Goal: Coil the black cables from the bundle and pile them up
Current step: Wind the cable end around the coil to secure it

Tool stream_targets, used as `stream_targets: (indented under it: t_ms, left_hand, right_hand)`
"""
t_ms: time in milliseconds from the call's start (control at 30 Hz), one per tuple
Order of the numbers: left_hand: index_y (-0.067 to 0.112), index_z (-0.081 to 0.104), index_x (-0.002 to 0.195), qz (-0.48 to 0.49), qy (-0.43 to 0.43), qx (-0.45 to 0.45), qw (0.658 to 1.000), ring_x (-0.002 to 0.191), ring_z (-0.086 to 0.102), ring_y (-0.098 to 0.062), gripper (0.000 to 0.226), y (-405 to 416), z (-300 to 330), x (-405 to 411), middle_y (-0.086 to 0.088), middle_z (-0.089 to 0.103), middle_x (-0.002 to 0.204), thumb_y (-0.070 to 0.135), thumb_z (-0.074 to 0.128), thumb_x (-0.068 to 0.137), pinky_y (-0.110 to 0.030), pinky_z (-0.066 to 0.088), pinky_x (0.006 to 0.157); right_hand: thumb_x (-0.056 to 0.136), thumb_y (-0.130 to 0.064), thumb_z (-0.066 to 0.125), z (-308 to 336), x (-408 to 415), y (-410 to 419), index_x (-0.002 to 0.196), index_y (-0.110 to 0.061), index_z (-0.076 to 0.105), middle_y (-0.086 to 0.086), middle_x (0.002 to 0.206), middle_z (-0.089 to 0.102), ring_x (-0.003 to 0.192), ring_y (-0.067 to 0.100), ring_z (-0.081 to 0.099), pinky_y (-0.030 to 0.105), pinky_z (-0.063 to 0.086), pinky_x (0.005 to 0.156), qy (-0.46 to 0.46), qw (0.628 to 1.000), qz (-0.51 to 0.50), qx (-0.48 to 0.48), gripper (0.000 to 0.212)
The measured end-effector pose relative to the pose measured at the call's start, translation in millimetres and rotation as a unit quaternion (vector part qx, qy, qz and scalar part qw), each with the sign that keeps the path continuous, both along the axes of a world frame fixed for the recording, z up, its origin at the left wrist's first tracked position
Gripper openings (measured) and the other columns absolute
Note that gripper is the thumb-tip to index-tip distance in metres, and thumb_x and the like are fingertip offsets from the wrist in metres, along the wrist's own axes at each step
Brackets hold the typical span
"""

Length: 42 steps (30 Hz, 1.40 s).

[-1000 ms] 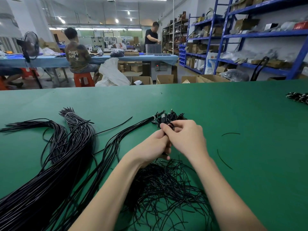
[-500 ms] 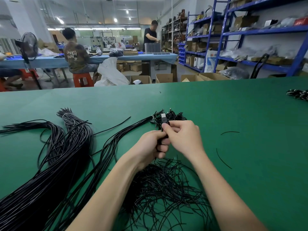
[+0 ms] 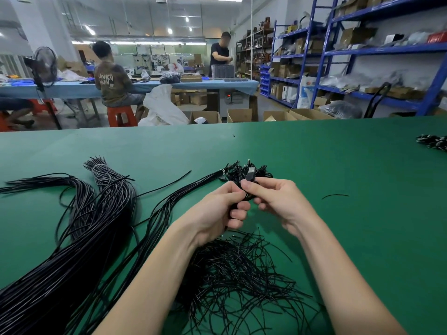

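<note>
- The green table (image 3: 338, 165) is filling the lower view, with blue shelving (image 3: 362, 52) standing at 2 o'clock
- A thick bundle of black cables (image 3: 79, 238) is lying at 8 o'clock, its plug ends (image 3: 239, 171) bunching just beyond the hands
- A loose pile of thin cables (image 3: 237, 274) is spreading at 6 o'clock between the forearms
- The left hand (image 3: 217, 209) is curling round a cable
- The right hand (image 3: 278, 199) is pinching one black plug (image 3: 250, 174), pointing up

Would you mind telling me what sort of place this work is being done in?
Probably a small factory or assembly workshop: bundled black cables on a green worktable, blue storage shelves with cardboard boxes, and other workers at a long bench.
</note>
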<state>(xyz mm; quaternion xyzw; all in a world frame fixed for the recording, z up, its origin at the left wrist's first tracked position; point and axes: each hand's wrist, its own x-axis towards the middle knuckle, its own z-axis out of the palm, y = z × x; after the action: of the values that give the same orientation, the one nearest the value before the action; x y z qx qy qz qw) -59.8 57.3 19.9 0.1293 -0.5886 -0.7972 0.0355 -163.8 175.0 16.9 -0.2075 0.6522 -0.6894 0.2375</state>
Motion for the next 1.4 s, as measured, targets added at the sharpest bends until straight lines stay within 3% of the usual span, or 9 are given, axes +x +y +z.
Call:
stream_targets:
  t_ms: [67,300,567,867,967,1033,1133,1233,1400]
  left_hand:
    - [0.018,0.04,0.083,-0.013,0.004,-0.005,1.0,0.053,0.033,-0.008,0.024,-2.8,0.2,1.5,0.0,0.047,0.067,0.01,0.043,0.106,-0.017,0.026,0.044]
    - [0.003,0.071,0.094,0.031,0.032,-0.031,0.999,0.068,0.068,-0.015,0.009,-6.9,-4.4,1.3,-0.014,0.073,0.084,0.011,0.069,0.091,-0.023,0.058,0.065]
    - [-0.003,0.076,0.102,0.04,0.028,-0.077,0.996,0.076,0.072,-0.021,0.039,-10.2,-4.9,2.4,-0.018,0.075,0.089,0.02,0.081,0.071,-0.026,0.059,0.07]
    - [-0.002,0.075,0.096,0.114,-0.003,0.025,0.993,0.062,0.069,-0.014,0.02,-12.6,-8.7,-2.0,-0.015,0.073,0.081,0.001,0.078,0.077,-0.022,0.06,0.063]
    - [-0.005,0.073,0.099,0.163,-0.002,0.074,0.984,0.061,0.069,-0.015,0.023,-15.7,-12.8,-2.9,-0.015,0.074,0.077,0.0,0.078,0.076,-0.022,0.06,0.062]
    - [-0.002,0.074,0.093,0.188,-0.001,0.098,0.977,0.062,0.07,-0.015,0.017,-19.4,-15.0,-3.2,-0.014,0.075,0.078,0.0,0.079,0.077,-0.022,0.06,0.062]
    - [0.002,0.076,0.088,0.203,0.0,0.117,0.972,0.064,0.071,-0.014,0.013,-23.0,-17.0,-3.7,-0.013,0.076,0.081,0.003,0.08,0.076,-0.023,0.062,0.067]
    - [0.003,0.076,0.089,0.203,0.003,0.134,0.97,0.065,0.072,-0.014,0.015,-22.2,-17.6,-4.6,-0.012,0.076,0.081,0.005,0.081,0.074,-0.023,0.061,0.066]
    - [0.007,0.081,0.071,0.204,0.006,0.16,0.966,0.066,0.073,-0.014,0.002,-23.5,-17.7,-3.8,-0.012,0.076,0.081,0.005,0.081,0.071,-0.021,0.058,0.06]
  right_hand:
    - [0.076,-0.017,0.088,-0.2,-1.0,0.3,0.115,-0.001,0.072,-0.001,0.072,0.069,0.049,0.002,0.056,0.012,0.048,0.051,-0.019,1.0,0.001,-0.017,0.045]
    - [0.077,-0.012,0.087,5.5,-4.0,3.1,0.09,-0.004,0.079,0.005,0.068,0.073,0.047,0.005,0.061,0.012,0.051,0.054,0.016,0.999,-0.026,-0.017,0.017]
    - [0.076,-0.012,0.087,5.0,-2.7,4.8,0.08,-0.012,0.08,0.002,0.073,0.077,0.051,0.005,0.063,0.012,0.053,0.055,0.029,0.999,-0.021,-0.009,0.008]
    - [0.084,-0.015,0.082,4.7,0.1,6.6,0.106,-0.003,0.073,-0.001,0.076,0.076,0.06,0.009,0.068,0.016,0.055,0.059,0.015,0.999,0.022,-0.042,0.026]
    - [0.086,-0.026,0.081,2.3,-5.8,16.8,0.104,-0.018,0.076,-0.002,0.084,0.078,0.063,0.009,0.071,0.02,0.056,0.061,0.138,0.98,0.059,0.129,0.019]
    - [0.084,-0.033,0.082,0.8,-10.9,24.0,0.089,-0.033,0.08,-0.013,0.085,0.078,0.058,-0.002,0.064,0.018,0.05,0.062,0.263,0.91,0.148,0.285,0.006]
    - [0.076,-0.04,0.086,-0.2,-10.4,26.7,0.085,-0.049,0.078,-0.029,0.09,0.073,0.078,-0.014,0.064,0.016,0.047,0.078,0.298,0.828,0.243,0.409,0.015]
    - [0.074,-0.036,0.088,-4.4,-6.3,22.4,0.082,-0.05,0.078,-0.028,0.084,0.074,0.088,-0.004,0.068,0.026,0.053,0.092,0.291,0.81,0.253,0.442,0.019]
    - [0.077,-0.043,0.085,3.4,-7.2,26.3,0.08,-0.05,0.079,-0.026,0.086,0.075,0.084,0.0,0.07,0.024,0.055,0.087,0.313,0.83,0.228,0.401,0.01]
